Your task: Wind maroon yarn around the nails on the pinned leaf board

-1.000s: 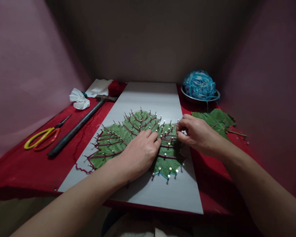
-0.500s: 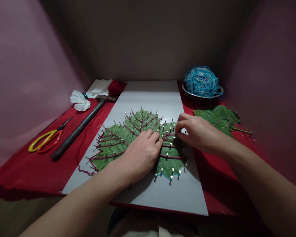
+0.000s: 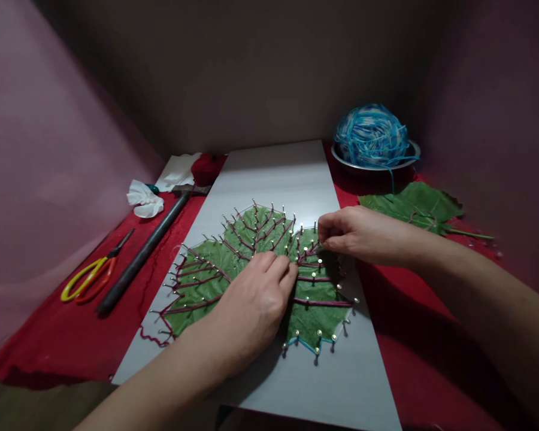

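Note:
A large green leaf (image 3: 309, 320) lies on a white board (image 3: 278, 173), ringed and crossed by several nails. Dark red-purple yarn (image 3: 326, 303) runs along its veins between the nails, and light blue yarn (image 3: 306, 345) follows part of its lower right edge. My left hand (image 3: 260, 293) rests over the leaf's middle, fingers curled close together; their tips and anything under them are hidden. At the leaf's upper right edge, my right hand (image 3: 354, 232) is closed in a pinch beside the nails. What it pinches cannot be made out.
Left on the red cloth (image 3: 67, 341) lie scissors (image 3: 94, 275), a hammer (image 3: 148, 251), crumpled tissue (image 3: 146, 199) and a red yarn ball (image 3: 205, 169). Back right, a metal bowl (image 3: 341, 160) holds blue yarn (image 3: 371, 136), near a second leaf (image 3: 431, 200).
The camera view has shifted and tilted slightly. My right hand has moved a little along the leaf's right edge, its pinch tighter. My left hand stays on the leaf.

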{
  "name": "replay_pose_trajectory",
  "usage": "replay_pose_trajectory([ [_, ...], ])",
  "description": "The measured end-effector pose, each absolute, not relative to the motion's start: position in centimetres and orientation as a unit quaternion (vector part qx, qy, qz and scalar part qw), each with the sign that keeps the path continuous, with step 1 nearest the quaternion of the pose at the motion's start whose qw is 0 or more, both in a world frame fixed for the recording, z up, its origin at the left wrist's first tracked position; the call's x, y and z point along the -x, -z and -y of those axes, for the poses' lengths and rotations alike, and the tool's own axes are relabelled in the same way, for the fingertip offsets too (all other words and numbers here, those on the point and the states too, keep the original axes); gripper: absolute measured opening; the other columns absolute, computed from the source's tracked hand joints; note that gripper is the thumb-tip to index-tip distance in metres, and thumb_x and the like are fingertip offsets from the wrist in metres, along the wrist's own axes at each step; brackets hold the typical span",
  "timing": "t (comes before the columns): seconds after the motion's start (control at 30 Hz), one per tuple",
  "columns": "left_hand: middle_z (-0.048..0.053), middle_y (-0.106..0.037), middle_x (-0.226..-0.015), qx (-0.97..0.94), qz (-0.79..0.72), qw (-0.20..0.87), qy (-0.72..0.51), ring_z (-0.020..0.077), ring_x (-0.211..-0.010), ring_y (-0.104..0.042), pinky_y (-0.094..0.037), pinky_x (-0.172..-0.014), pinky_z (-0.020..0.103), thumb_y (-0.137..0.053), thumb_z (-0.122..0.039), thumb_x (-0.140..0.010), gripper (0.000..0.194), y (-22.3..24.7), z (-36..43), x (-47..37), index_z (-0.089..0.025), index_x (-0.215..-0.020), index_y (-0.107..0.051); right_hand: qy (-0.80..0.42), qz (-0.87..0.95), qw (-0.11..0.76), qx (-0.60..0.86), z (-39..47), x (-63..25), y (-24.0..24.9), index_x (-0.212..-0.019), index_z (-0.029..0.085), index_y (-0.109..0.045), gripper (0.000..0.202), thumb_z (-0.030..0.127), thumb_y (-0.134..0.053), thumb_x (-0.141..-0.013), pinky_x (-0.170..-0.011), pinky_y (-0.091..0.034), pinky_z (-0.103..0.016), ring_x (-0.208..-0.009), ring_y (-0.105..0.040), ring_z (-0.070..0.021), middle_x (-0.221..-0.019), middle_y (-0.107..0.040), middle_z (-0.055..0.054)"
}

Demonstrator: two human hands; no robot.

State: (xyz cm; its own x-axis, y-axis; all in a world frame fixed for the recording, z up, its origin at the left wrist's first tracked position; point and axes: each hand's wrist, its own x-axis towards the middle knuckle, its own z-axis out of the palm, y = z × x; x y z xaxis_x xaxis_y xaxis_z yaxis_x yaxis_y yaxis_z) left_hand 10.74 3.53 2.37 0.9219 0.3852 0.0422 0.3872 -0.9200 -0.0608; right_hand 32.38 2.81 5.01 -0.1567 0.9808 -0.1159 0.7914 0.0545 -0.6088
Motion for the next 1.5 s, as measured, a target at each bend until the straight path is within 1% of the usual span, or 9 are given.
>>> replay_pose_trajectory([
  [0.23, 0.013, -0.054, -0.101, 0.981, 0.189, 0.05, 0.012, 0.0243, -0.088, -0.043, -0.045, -0.08, 0.04, -0.046, -0.006, -0.086, 0.032, -2.4, -3.4, -10.7, -0.004, -0.117, -0.055, -0.277, 0.693, 0.168, 0.644, -2.4, -32.2, -5.1, -0.065, 0.02, -0.064, 0.012, 0.012, -0.058, -0.071, -0.051, -0.031, -0.023, -0.048, -0.042, -0.0076, -0.05, -0.052, 0.005],
  [0.37, 0.013, -0.054, -0.101, 0.98, 0.194, 0.039, 0.013, 0.0247, -0.089, -0.043, -0.045, -0.08, 0.041, -0.045, -0.007, -0.088, 0.031, -2.4, -3.4, -10.8, -0.004, -0.117, -0.055, -0.156, 0.718, 0.142, 0.663, -2.0, -31.3, -4.7, -0.072, 0.023, -0.071, 0.012, 0.019, -0.059, -0.074, -0.051, -0.027, -0.025, -0.049, -0.042, -0.009, -0.052, -0.055, 0.002],
  [0.5, 0.012, -0.054, -0.099, 0.979, 0.199, 0.039, 0.009, 0.0244, -0.088, -0.044, -0.045, -0.08, 0.041, -0.046, -0.007, -0.088, 0.03, -2.5, -3.3, -10.8, -0.005, -0.116, -0.055, 0.014, 0.754, 0.125, 0.644, -1.6, -30.3, -3.9, -0.073, 0.021, -0.069, 0.018, 0.022, -0.053, -0.082, -0.05, -0.02, -0.028, -0.05, -0.042, -0.0112, -0.057, -0.06, -0.002],
  [0.63, 0.011, -0.054, -0.098, 0.977, 0.209, 0.031, 0.005, 0.0239, -0.087, -0.044, -0.044, -0.08, 0.041, -0.046, -0.006, -0.086, 0.029, -2.3, -3.4, -10.8, -0.005, -0.113, -0.057, 0.071, 0.765, 0.124, 0.627, -1.7, -28.8, -3.3, -0.073, 0.02, -0.067, 0.02, 0.019, -0.05, -0.084, -0.049, -0.016, -0.029, -0.048, -0.042, -0.0113, -0.055, -0.06, -0.003],
  [0.8, 0.011, -0.055, -0.099, 0.976, 0.215, 0.016, -0.017, 0.0238, -0.089, -0.044, -0.043, -0.084, 0.041, -0.045, -0.007, -0.087, 0.021, -2.3, -3.4, -10.8, -0.009, -0.101, -0.061, 0.03, 0.764, 0.117, 0.634, -1.9, -27.5, -3.6, -0.069, 0.02, -0.066, 0.02, 0.019, -0.051, -0.082, -0.049, -0.015, -0.029, -0.049, -0.042, -0.0116, -0.057, -0.062, -0.003],
  [0.93, 0.011, -0.055, -0.099, 0.976, 0.215, 0.022, -0.019, 0.0241, -0.09, -0.045, -0.043, -0.084, 0.041, -0.045, -0.008, -0.088, 0.022, -2.5, -3.2, -10.8, -0.009, -0.105, -0.06, -0.067, 0.793, 0.098, 0.597, -1.0, -28.1, -4.1, -0.068, 0.021, -0.066, 0.019, 0.019, -0.052, -0.081, -0.049, -0.018, -0.027, -0.049, -0.042, -0.0096, -0.056, -0.06, -0.001],
  [1.1, 0.01, -0.055, -0.098, 0.975, 0.219, 0.029, -0.015, 0.0239, -0.088, -0.045, -0.043, -0.082, 0.04, -0.044, -0.009, -0.089, 0.029, -2.7, -3.0, -11.0, -0.007, -0.116, -0.056, -0.036, 0.811, 0.036, 0.583, 0.4, -29.1, -4.2, -0.068, 0.021, -0.067, 0.019, 0.008, -0.053, -0.073, -0.047, -0.014, -0.027, -0.044, -0.037, -0.0091, -0.051, -0.056, 0.0],
  [1.23, 0.01, -0.055, -0.098, 0.977, 0.212, 0.029, 0.002, 0.0242, -0.089, -0.045, -0.043, -0.082, 0.04, -0.045, -0.01, -0.09, 0.03, -2.6, -3.1, -10.9, -0.006, -0.118, -0.056, -0.051, 0.808, 0.013, 0.587, 0.8, -29.2, -4.3, -0.077, 0.023, -0.069, 0.025, 0.006, -0.052, -0.073, -0.048, -0.015, -0.026, -0.047, -0.044, -0.01, -0.057, -0.061, -0.001],
  [1.5, 0.01, -0.058, -0.096, 0.979, 0.188, 0.033, 0.066, 0.023, -0.088, -0.048, -0.042, -0.086, 0.041, -0.042, -0.01, -0.092, 0.029, -2.0, -3.5, -10.4, -0.004, -0.117, -0.056, -0.065, 0.804, -0.027, 0.591, 0.1, -29.5, -4.2, -0.082, 0.025, -0.072, 0.031, 0.007, -0.048, -0.075, -0.048, -0.018, -0.027, -0.051, -0.05, -0.0115, -0.063, -0.065, -0.003],
])
